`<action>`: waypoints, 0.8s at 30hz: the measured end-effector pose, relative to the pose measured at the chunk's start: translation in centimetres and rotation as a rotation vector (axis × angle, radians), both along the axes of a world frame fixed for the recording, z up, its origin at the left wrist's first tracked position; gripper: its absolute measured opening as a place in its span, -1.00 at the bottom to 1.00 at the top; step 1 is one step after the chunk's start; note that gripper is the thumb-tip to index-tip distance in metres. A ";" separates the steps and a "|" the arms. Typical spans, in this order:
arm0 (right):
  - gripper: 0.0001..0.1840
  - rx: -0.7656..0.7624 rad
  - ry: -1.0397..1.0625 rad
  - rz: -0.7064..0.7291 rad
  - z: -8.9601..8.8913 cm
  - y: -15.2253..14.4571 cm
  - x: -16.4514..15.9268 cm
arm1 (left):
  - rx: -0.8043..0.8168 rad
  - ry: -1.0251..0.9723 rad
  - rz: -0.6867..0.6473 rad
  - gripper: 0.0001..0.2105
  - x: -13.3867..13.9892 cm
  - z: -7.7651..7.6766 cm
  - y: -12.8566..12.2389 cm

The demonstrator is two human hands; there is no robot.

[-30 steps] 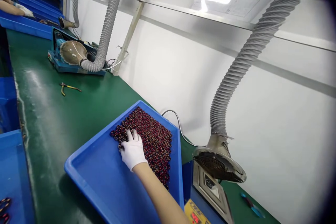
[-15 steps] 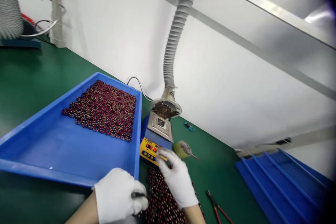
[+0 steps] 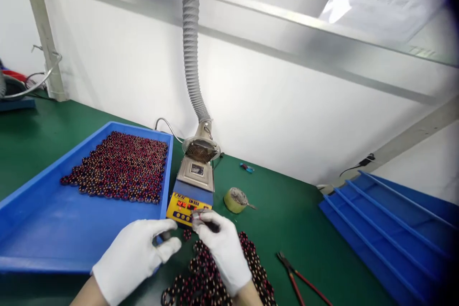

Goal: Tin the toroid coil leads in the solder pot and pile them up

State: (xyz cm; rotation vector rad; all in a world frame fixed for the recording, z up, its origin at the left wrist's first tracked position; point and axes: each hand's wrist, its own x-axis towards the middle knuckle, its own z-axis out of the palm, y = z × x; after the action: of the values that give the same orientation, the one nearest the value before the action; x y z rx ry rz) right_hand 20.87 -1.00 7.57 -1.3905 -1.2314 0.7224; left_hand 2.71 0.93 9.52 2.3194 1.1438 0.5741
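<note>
Gloved fingers that touched the dark rings (image 3: pixel 120 169) in the blue tray (image 3: pixel 68 232) a second ago have moved away from them. Nearest, the white-gloved left hand (image 3: pixel 132 256) is at the tray's near right corner, thumb and forefinger parted; a dark shape shows between them, and whether it is held cannot be told. The white-gloved right hand (image 3: pixel 224 251) pinches a small blurred piece (image 3: pixel 198 216) at its fingertips, just before a yellow panel (image 3: pixel 181 209). Below and around that hand, a loose heap of rings (image 3: pixel 202 275) lies on the green surface (image 3: pixel 287 220), red-handled pliers (image 3: pixel 291 270) to its right. Lit red digits on the panel seemingly start 427; its black lettering is too blurred to read surely. Beyond are a yellow tub (image 3: pixel 234 202), a metal plate (image 3: pixel 190 179) and a hood (image 3: pixel 201 149) on a grey hose (image 3: pixel 190 33). High on the wall, print on a glossy sheet (image 3: pixel 387 5) is unreadable.
</note>
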 end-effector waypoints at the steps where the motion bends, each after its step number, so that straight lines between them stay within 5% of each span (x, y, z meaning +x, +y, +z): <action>1: -0.90 0.069 0.174 0.003 1.5 0.2 0.2 | 0.093 -0.067 0.020 -0.74 0.6 0.8 0.1; 5: -0.60 0.348 0.595 0.089 5.5 0.1 0.1 | 0.678 -0.390 0.020 -0.55 3.7 3.0 0.5; 9: -0.64 0.357 0.759 0.203 5.5 -0.3 -0.4 | 0.978 -0.553 0.064 -0.69 6.1 3.6 1.5; 15: -0.70 0.278 0.747 0.271 3.6 1.2 0.1 | 0.974 -0.568 -0.005 -0.79 6.2 3.6 2.1; 24: -0.67 0.220 0.724 0.263 3.7 1.5 -1.0 | 0.881 -0.459 -0.002 -0.81 4.9 2.9 3.0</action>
State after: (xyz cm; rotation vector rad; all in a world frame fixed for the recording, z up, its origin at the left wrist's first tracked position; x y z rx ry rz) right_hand 19.91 0.49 11.30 -0.6828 -0.8751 1.1126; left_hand 7.62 3.89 12.41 2.6126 0.7307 1.7825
